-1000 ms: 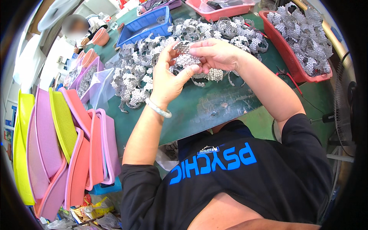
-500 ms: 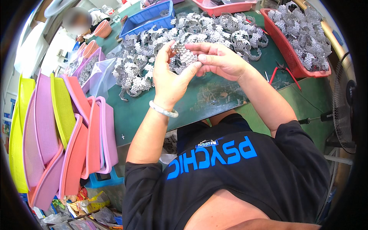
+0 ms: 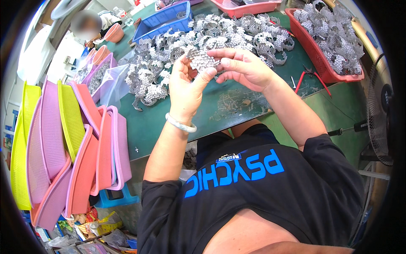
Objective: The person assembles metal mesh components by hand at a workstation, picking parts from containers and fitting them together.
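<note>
Between my two hands is a curled, silver-grey honeycomb-patterned strip [image 3: 203,60], held over the near side of the pile. My left hand [image 3: 186,86] is closed on its left side, with the thumb along the lower edge. My right hand [image 3: 245,70] pinches the strip's right edge between thumb and fingers; its other fingers are curled. Just beyond my hands spreads a heap of similar honeycomb strips [image 3: 148,76], tangled and curled, on the dark green table [image 3: 203,116].
A red basket [image 3: 311,53] full of strips stands at the right, near red-handled pliers [image 3: 312,73]. A blue basket [image 3: 163,23] and a pink basket [image 3: 245,10] stand behind the heap. Stacked baskets [image 3: 74,122] rise at left; a fan [image 3: 378,110] at right. Far left sits another person [image 3: 108,19].
The strip has been tilted and turned in my fingers, showing a flatter, brighter face. Both hands have shifted only slightly.
</note>
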Action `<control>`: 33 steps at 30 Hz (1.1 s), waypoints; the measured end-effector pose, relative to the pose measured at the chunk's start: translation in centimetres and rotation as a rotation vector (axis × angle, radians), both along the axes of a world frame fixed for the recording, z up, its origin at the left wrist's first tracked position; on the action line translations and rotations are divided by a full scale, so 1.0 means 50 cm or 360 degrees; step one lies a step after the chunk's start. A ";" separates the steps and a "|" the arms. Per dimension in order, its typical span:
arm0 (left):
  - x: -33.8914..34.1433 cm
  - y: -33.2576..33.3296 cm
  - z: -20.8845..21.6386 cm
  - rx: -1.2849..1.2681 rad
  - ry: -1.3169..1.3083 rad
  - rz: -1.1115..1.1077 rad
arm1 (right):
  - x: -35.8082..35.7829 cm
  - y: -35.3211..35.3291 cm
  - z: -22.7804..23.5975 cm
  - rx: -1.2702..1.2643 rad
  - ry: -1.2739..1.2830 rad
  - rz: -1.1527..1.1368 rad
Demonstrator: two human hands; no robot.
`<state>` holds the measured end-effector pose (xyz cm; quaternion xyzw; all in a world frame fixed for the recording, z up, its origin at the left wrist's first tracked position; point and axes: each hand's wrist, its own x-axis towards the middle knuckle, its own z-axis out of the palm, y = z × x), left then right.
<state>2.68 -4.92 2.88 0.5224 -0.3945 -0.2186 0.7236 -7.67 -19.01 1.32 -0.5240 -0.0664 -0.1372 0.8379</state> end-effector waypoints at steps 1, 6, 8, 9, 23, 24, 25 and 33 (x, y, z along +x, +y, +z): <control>-0.005 0.001 0.002 -0.0029 0.0110 -0.0036 | -0.001 0.001 -0.002 0.0021 -0.0008 -0.0013; -0.009 0.006 0.003 -0.0064 0.0259 -0.0118 | -0.005 -0.001 -0.008 -0.0020 0.0006 -0.0053; -0.005 0.006 -0.004 -0.0053 0.0278 -0.0135 | -0.007 0.001 -0.009 -0.0105 0.0050 -0.0122; -0.003 0.005 -0.012 -0.0059 0.0278 -0.0132 | -0.007 0.002 -0.010 -0.0165 0.0079 -0.0179; -0.003 0.008 -0.029 -0.0014 0.0821 -0.0323 | -0.007 0.017 -0.004 -0.0364 0.0209 -0.0323; -0.003 0.008 -0.029 -0.0015 0.0830 -0.0322 | -0.006 0.017 -0.004 -0.0358 0.0205 -0.0321; -0.003 0.008 -0.030 -0.0016 0.0840 -0.0323 | -0.007 0.018 -0.004 -0.0352 0.0201 -0.0321; 0.005 0.008 -0.045 -0.0022 0.0926 -0.0355 | -0.002 0.029 -0.001 -0.0416 0.0171 -0.0394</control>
